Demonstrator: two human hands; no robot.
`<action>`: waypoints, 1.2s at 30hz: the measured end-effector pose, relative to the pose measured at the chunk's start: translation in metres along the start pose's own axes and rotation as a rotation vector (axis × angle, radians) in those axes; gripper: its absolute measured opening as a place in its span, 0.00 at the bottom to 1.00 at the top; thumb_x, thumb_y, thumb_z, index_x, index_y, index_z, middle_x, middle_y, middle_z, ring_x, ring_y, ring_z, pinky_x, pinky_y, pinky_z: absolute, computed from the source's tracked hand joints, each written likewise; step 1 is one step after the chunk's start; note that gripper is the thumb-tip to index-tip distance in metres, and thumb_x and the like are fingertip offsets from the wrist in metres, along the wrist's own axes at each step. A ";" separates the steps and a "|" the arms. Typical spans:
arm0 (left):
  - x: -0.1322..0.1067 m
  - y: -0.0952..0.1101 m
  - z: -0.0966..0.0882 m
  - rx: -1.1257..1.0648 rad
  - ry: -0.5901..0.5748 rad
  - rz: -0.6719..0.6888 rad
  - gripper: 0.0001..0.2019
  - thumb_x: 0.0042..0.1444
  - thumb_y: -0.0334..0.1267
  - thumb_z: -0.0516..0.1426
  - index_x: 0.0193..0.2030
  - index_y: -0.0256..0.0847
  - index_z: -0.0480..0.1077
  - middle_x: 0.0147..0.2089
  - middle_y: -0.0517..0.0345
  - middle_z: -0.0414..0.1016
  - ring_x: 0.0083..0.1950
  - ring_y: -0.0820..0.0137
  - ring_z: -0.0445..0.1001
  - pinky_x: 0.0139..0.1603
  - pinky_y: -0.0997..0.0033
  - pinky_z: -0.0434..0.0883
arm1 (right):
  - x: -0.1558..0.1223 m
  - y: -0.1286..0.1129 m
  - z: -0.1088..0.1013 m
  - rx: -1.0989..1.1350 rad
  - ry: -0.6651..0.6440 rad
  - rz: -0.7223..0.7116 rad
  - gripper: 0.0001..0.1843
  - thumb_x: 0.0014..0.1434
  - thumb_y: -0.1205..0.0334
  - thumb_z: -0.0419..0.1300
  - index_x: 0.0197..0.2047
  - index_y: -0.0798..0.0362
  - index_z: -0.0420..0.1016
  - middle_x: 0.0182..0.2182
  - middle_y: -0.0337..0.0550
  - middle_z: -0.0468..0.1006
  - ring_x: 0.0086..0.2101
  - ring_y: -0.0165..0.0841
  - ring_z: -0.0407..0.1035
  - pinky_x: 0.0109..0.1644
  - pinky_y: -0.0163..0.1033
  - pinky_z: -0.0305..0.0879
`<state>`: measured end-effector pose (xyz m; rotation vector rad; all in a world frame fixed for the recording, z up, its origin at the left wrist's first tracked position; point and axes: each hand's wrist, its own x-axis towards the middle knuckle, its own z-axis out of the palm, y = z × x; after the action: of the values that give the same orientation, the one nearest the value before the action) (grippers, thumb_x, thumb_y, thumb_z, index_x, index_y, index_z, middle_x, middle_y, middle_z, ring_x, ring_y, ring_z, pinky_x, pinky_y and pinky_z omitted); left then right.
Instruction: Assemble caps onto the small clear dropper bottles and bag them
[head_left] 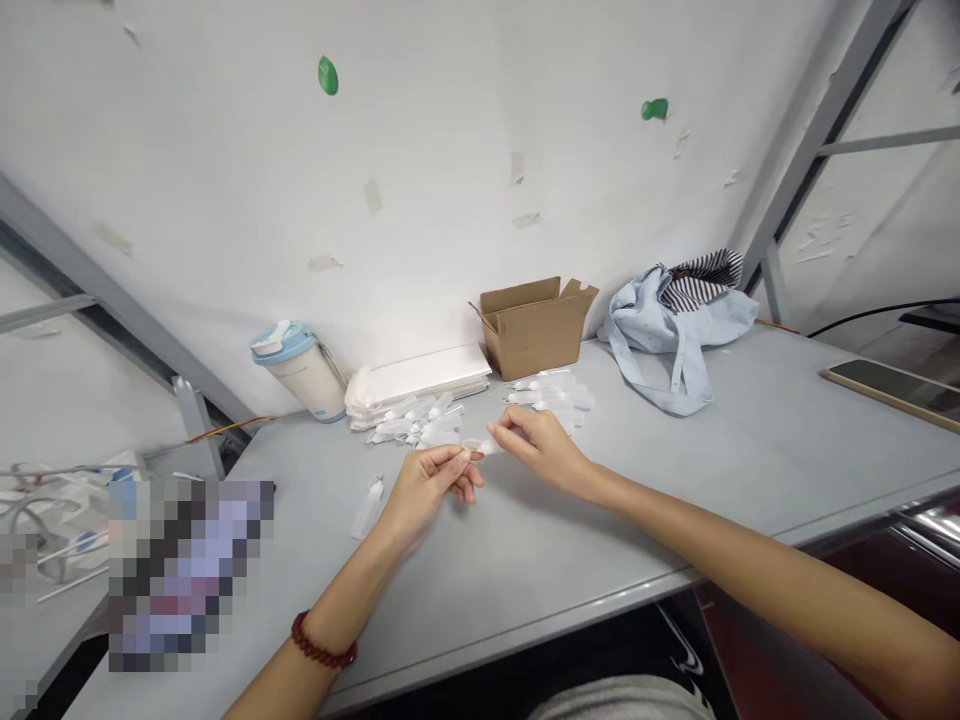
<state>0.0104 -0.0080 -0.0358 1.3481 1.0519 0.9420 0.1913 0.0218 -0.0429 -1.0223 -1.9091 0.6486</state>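
My left hand (433,488) pinches the loop end of a small white translucent piece (487,447) between thumb and fingertips. The fingers of my right hand (546,452) are closed on the other end of the same piece, and they partly hide it. Beyond my left hand lies a pile of similar translucent, tube-like pieces with thin loops (427,425). A second pile of such pieces (559,390) is behind my right hand. One single piece (367,508) rests on the grey table to the left of my left hand.
Along the wall stand a cup with a blue lid (300,370), a stack of white sheets (427,375), an open cardboard box (536,335) and a light blue cloth bag (675,335). A phone (900,390) lies at the right. The table's front edge (525,635) runs below my forearms.
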 end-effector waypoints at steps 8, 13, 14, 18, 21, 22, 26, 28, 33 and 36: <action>-0.001 0.001 -0.002 0.075 -0.029 0.029 0.14 0.54 0.45 0.58 0.31 0.33 0.74 0.25 0.56 0.74 0.22 0.74 0.70 0.27 0.74 0.66 | -0.002 -0.001 0.002 0.013 0.000 0.012 0.15 0.60 0.59 0.51 0.23 0.53 0.60 0.18 0.34 0.62 0.21 0.26 0.54 0.25 0.33 0.50; -0.002 0.004 0.000 0.114 -0.029 0.024 0.15 0.53 0.46 0.58 0.27 0.33 0.73 0.24 0.55 0.74 0.22 0.74 0.70 0.26 0.74 0.66 | -0.004 0.000 0.005 0.048 -0.002 0.030 0.15 0.60 0.59 0.51 0.23 0.53 0.60 0.18 0.33 0.62 0.21 0.25 0.54 0.25 0.33 0.50; -0.002 0.004 0.000 0.116 -0.027 0.020 0.15 0.53 0.46 0.58 0.27 0.33 0.73 0.24 0.55 0.74 0.22 0.74 0.70 0.26 0.74 0.66 | -0.005 0.000 0.006 0.051 -0.004 0.032 0.15 0.60 0.59 0.51 0.23 0.53 0.60 0.18 0.33 0.62 0.21 0.25 0.54 0.25 0.33 0.50; -0.001 0.003 0.000 0.114 -0.028 0.014 0.16 0.52 0.47 0.58 0.27 0.33 0.73 0.23 0.55 0.74 0.21 0.73 0.69 0.26 0.73 0.66 | -0.006 0.000 0.007 0.048 -0.020 0.042 0.14 0.60 0.59 0.51 0.24 0.53 0.60 0.17 0.33 0.62 0.20 0.26 0.54 0.25 0.33 0.49; -0.001 0.002 0.000 0.105 -0.029 0.013 0.15 0.52 0.47 0.58 0.26 0.34 0.73 0.23 0.55 0.74 0.21 0.73 0.69 0.26 0.73 0.66 | -0.007 0.000 0.008 0.041 -0.026 0.038 0.14 0.61 0.60 0.50 0.24 0.53 0.59 0.17 0.33 0.61 0.20 0.25 0.54 0.25 0.33 0.48; -0.001 0.001 0.000 0.103 -0.026 0.012 0.15 0.51 0.46 0.58 0.26 0.34 0.73 0.23 0.55 0.74 0.21 0.73 0.69 0.26 0.73 0.65 | -0.008 0.000 0.008 0.040 -0.025 0.034 0.14 0.61 0.60 0.50 0.24 0.53 0.59 0.17 0.33 0.61 0.20 0.25 0.54 0.25 0.33 0.48; -0.002 0.002 -0.001 0.115 -0.026 0.012 0.15 0.51 0.46 0.58 0.25 0.34 0.73 0.23 0.55 0.74 0.21 0.73 0.69 0.26 0.73 0.65 | -0.009 -0.001 0.010 0.042 -0.026 0.033 0.14 0.61 0.60 0.50 0.24 0.52 0.58 0.17 0.32 0.61 0.19 0.26 0.54 0.25 0.33 0.48; -0.001 0.003 -0.002 0.126 -0.033 0.017 0.15 0.52 0.46 0.58 0.25 0.34 0.73 0.23 0.55 0.74 0.21 0.73 0.69 0.26 0.73 0.66 | -0.009 -0.001 0.011 0.049 -0.032 0.038 0.14 0.61 0.60 0.50 0.24 0.52 0.59 0.17 0.32 0.61 0.19 0.26 0.54 0.25 0.33 0.48; 0.002 0.006 -0.005 0.171 -0.055 0.013 0.14 0.52 0.46 0.58 0.28 0.35 0.74 0.25 0.54 0.75 0.23 0.72 0.71 0.28 0.72 0.67 | -0.004 -0.001 0.009 0.116 -0.004 0.080 0.13 0.60 0.57 0.51 0.26 0.53 0.62 0.21 0.34 0.66 0.23 0.27 0.58 0.27 0.33 0.51; 0.003 0.008 -0.008 0.259 -0.015 0.033 0.13 0.50 0.43 0.59 0.36 0.35 0.75 0.26 0.56 0.75 0.24 0.72 0.71 0.29 0.71 0.69 | -0.001 0.000 0.007 0.142 0.056 0.109 0.13 0.59 0.57 0.52 0.25 0.53 0.62 0.21 0.35 0.66 0.25 0.27 0.59 0.29 0.33 0.53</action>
<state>0.0046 -0.0024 -0.0279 1.5861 1.1732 0.8392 0.1857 0.0207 -0.0474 -1.0485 -1.7422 0.7979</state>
